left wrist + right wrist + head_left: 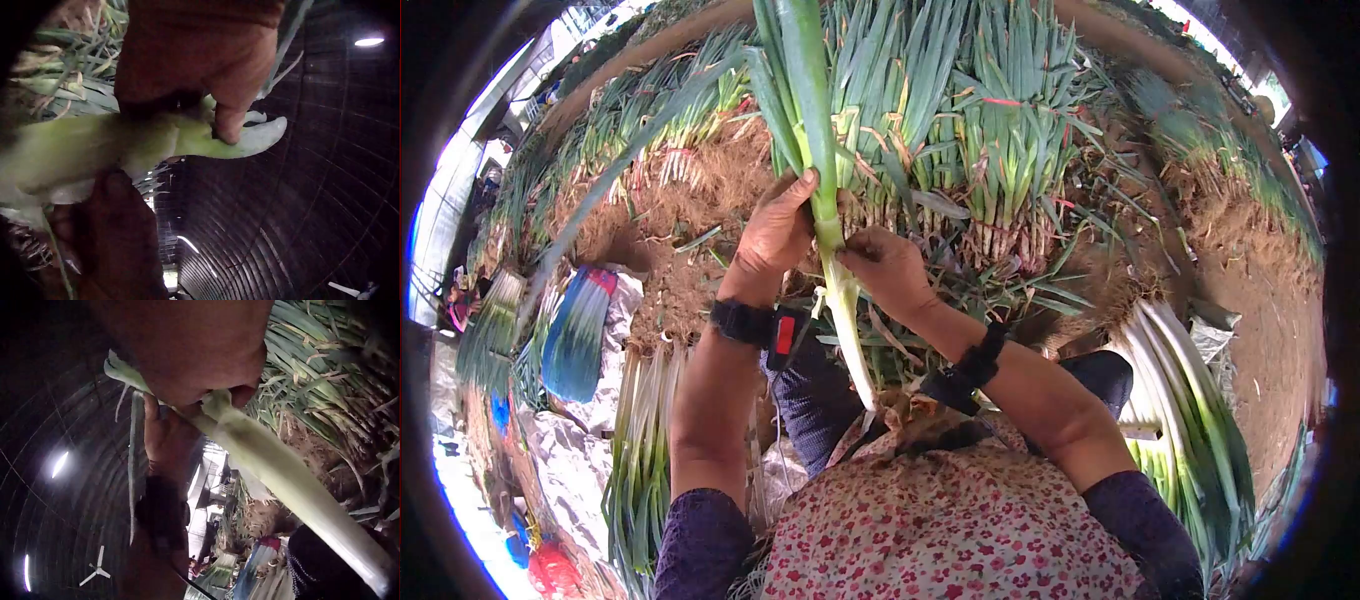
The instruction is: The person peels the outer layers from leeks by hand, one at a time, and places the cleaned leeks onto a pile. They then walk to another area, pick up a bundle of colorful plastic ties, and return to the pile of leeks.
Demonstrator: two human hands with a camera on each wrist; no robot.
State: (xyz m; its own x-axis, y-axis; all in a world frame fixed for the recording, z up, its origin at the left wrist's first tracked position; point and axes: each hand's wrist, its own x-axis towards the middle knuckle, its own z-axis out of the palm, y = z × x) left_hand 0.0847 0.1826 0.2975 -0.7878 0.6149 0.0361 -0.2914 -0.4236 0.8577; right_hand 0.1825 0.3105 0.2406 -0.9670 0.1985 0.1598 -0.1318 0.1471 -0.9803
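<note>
A single large green onion [845,310] stands nearly upright in front of the body, green leaves at the top and white stalk pointing down. My left hand [778,225] grips it where the leaves meet the stalk, thumb across the front. Just below, my right hand [887,268] pinches the outer skin at the side of the stalk. The right wrist view shows a piece of that skin [217,403] at the right fingertips, with the pale stalk [300,487] slanting down below. A small torn flap of skin [818,300] hangs off the white part.
Bundles of green onions [1010,150] stand behind the hands on soil with loose leaves. White-stalked onions [640,430] lie at the left, and another pile [1190,400] at the right. A blue-wrapped bundle [580,335] lies farther left. A floral apron [940,520] covers the lap.
</note>
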